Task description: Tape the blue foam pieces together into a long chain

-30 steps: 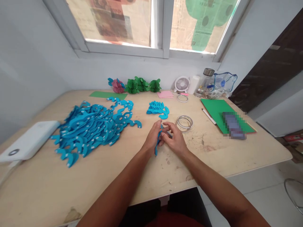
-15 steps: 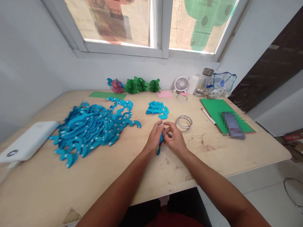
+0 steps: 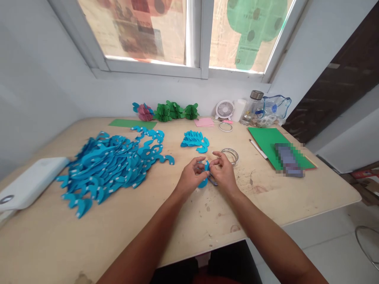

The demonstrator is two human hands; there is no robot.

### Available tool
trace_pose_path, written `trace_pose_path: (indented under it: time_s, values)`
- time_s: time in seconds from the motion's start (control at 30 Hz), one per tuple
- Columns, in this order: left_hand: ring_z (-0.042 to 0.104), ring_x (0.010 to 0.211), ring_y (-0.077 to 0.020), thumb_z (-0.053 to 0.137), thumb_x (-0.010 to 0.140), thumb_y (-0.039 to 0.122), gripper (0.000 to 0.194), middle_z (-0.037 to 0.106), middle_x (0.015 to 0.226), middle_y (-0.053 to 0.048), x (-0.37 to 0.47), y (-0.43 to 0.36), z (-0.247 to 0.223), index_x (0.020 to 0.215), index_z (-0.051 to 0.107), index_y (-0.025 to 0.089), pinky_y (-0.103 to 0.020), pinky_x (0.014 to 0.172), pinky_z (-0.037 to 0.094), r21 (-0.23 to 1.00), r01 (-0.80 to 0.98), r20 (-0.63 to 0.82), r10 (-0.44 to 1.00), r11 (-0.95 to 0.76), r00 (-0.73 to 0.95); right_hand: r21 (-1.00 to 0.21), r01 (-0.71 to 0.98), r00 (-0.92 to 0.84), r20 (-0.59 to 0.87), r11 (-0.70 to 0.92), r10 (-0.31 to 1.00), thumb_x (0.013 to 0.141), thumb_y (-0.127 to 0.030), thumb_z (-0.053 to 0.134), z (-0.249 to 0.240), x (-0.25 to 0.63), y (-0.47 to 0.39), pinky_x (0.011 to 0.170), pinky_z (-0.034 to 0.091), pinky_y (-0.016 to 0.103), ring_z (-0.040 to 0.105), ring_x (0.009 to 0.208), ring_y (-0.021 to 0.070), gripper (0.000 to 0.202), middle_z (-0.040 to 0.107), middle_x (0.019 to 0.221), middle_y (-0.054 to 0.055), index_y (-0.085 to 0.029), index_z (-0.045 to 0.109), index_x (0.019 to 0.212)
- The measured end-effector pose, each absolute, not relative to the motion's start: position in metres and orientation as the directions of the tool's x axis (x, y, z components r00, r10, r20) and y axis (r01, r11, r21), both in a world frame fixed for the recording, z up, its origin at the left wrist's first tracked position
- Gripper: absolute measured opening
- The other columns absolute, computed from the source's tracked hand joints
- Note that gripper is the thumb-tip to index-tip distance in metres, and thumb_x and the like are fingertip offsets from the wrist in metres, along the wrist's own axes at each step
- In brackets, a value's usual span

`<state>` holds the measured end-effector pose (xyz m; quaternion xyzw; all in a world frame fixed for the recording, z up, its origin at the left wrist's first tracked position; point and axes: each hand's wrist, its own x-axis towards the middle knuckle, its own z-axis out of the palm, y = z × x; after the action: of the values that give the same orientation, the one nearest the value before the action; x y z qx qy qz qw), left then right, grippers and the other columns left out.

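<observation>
Between my hands, over the middle of the table, is a curved blue paper piece (image 3: 203, 183). My left hand (image 3: 191, 175) is closed on it with thumb and fingers. My right hand (image 3: 223, 171) pinches with thumb and forefinger close to the paper's upper edge. Under the right palm shows the edge of a thin grey ring, which looks like a narrow roll of tape (image 3: 212, 180); the fingers partly hide it. Just beyond lie more narrow tape rolls (image 3: 233, 152). A small batch of folded blue paper pieces (image 3: 192, 139) sits farther back.
A big heap of blue paper pieces (image 3: 109, 165) with white patches spreads over the left, near a white power bank (image 3: 35, 179). Green paper balls (image 3: 176, 110), a small fan (image 3: 225, 109) and a bottle (image 3: 253, 106) line the wall. Green sheets (image 3: 262, 138) and a pen (image 3: 258, 149) lie right.
My hands have opened apart slightly, and the blue paper now shows more between them. The right fingers have lifted. The whole view has shifted a little.
</observation>
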<state>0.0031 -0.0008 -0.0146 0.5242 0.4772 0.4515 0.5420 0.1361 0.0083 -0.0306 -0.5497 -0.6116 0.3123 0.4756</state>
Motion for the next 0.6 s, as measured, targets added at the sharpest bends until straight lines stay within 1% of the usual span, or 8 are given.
trace_pose_path:
  time_s: [0.1,0.17,0.23,0.33,0.43,0.5,0.6]
  values:
    - [0.058,0.079,-0.0166,0.066,0.058,0.018,0.06,0.062,0.091,-0.004,0.001,0.0,-0.017,0.116,0.052,0.019,-0.026,0.068,0.046,0.985,0.156,0.043,0.983,-0.072,0.177,-0.91,0.369,0.106,0.243,0.189,0.964,0.068,-0.015,0.051,-0.028,0.135,0.008,0.073,0.047,0.03,0.06,0.076,0.0165,0.044,0.061,0.072,-0.002,-0.02,0.048,0.111]
    - [0.058,0.076,-0.0157,0.064,0.06,0.017,0.059,0.062,0.09,-0.003,0.001,0.0,-0.02,0.118,0.052,0.021,-0.025,0.067,0.046,0.965,0.234,0.08,0.981,-0.121,0.177,-0.912,0.366,0.11,0.243,0.188,0.964,0.067,-0.015,0.052,-0.027,0.135,0.008,0.075,0.047,0.031,0.061,0.076,0.0163,0.044,0.062,0.071,-0.002,-0.02,0.049,0.111]
    - [0.057,0.072,-0.0148,0.061,0.062,0.017,0.055,0.063,0.084,-0.001,0.001,0.001,-0.021,0.116,0.054,0.021,-0.024,0.063,0.045,0.964,0.237,0.086,0.984,-0.121,0.154,-0.914,0.36,0.113,0.242,0.188,0.964,0.067,-0.014,0.052,-0.028,0.134,0.008,0.075,0.047,0.03,0.061,0.075,0.0162,0.044,0.062,0.071,-0.002,-0.019,0.049,0.111]
    - [0.054,0.061,-0.0131,0.058,0.064,0.019,0.043,0.061,0.074,-0.001,0.0,0.001,-0.018,0.106,0.06,0.017,-0.023,0.055,0.043,0.995,0.101,0.01,0.993,-0.022,0.12,-0.921,0.343,0.109,0.236,0.186,0.966,0.067,-0.015,0.052,-0.029,0.134,0.008,0.072,0.047,0.03,0.06,0.073,0.016,0.045,0.062,0.072,-0.002,-0.02,0.048,0.112]
    - [0.044,0.047,-0.0088,0.063,0.062,0.026,0.033,0.055,0.059,0.002,-0.001,0.0,-0.01,0.092,0.065,0.014,-0.021,0.045,0.036,0.988,-0.076,-0.124,0.979,0.138,0.16,-0.927,0.323,0.097,0.231,0.189,0.968,0.067,-0.016,0.053,-0.027,0.133,0.007,0.071,0.046,0.031,0.06,0.073,0.0162,0.044,0.062,0.071,-0.002,-0.02,0.049,0.111]
    - [0.039,0.044,-0.007,0.067,0.059,0.029,0.03,0.051,0.054,0.004,-0.002,-0.002,-0.005,0.084,0.066,0.013,-0.019,0.043,0.031,0.96,-0.163,-0.195,0.96,0.229,0.198,-0.929,0.31,0.089,0.241,0.203,0.966,0.067,-0.016,0.053,-0.025,0.132,0.006,0.074,0.045,0.031,0.06,0.073,0.016,0.043,0.062,0.071,-0.002,-0.02,0.05,0.11]
    - [0.04,0.043,-0.0066,0.07,0.057,0.032,0.028,0.051,0.052,0.003,-0.004,-0.003,-0.001,0.076,0.064,0.012,-0.019,0.041,0.029,0.933,-0.217,-0.245,0.949,0.286,0.199,-0.935,0.283,0.081,0.243,0.212,0.967,0.067,-0.017,0.053,-0.022,0.13,0.005,0.076,0.042,0.032,0.059,0.073,0.0153,0.042,0.061,0.069,-0.003,-0.02,0.051,0.109]
